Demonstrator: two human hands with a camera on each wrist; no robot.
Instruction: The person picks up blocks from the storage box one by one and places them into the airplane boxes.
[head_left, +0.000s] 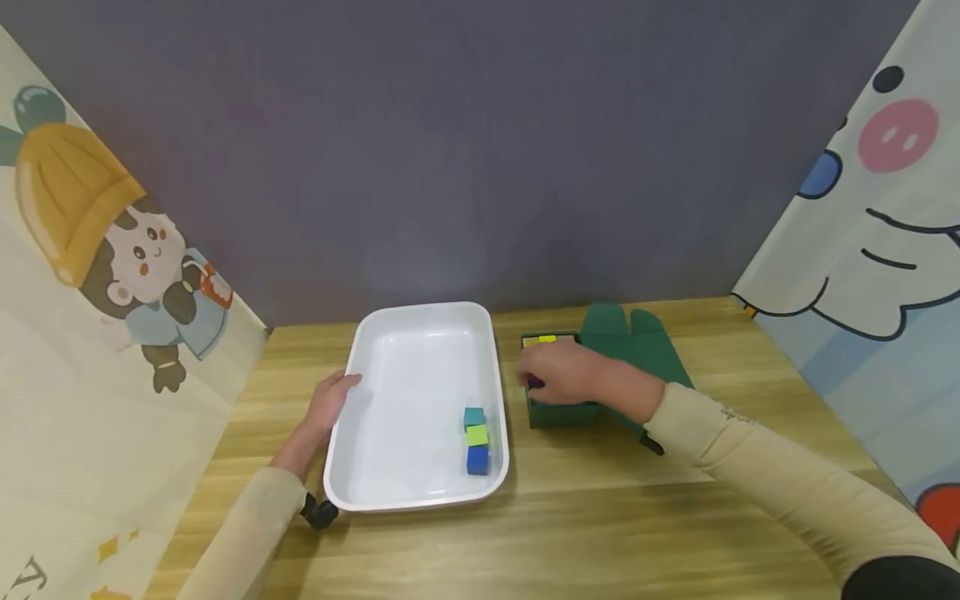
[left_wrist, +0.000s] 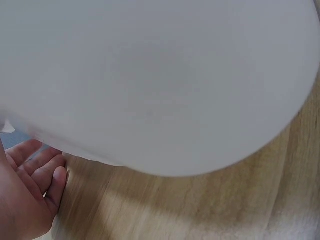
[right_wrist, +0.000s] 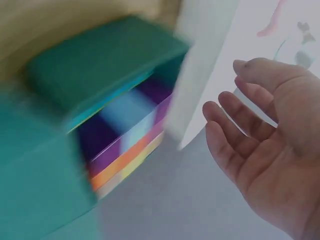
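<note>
My left hand (head_left: 327, 404) grips the left rim of a white tray (head_left: 408, 367), thumb over the edge. In the left wrist view, its other fingers (left_wrist: 45, 175) lie against the tray's outer side. Inside the tray, near the right wall, a teal block (head_left: 473, 417), a lime-green block (head_left: 477, 435) and a blue block (head_left: 477, 460) stand in a row. My right hand (head_left: 562, 372) is over a dark green box (head_left: 564, 417), covering part of its opening. The right wrist view shows that hand with loosely bent fingers and nothing in them. Purple, light blue, orange and yellow blocks (right_wrist: 127, 112) fill the box.
The box's green lid (head_left: 637, 346) lies folded open on its right. Everything stands on a wood-grain table (head_left: 600, 517). A grey panel (head_left: 480, 167) rises behind it, with cartoon-printed sheets (head_left: 60, 350) at both sides.
</note>
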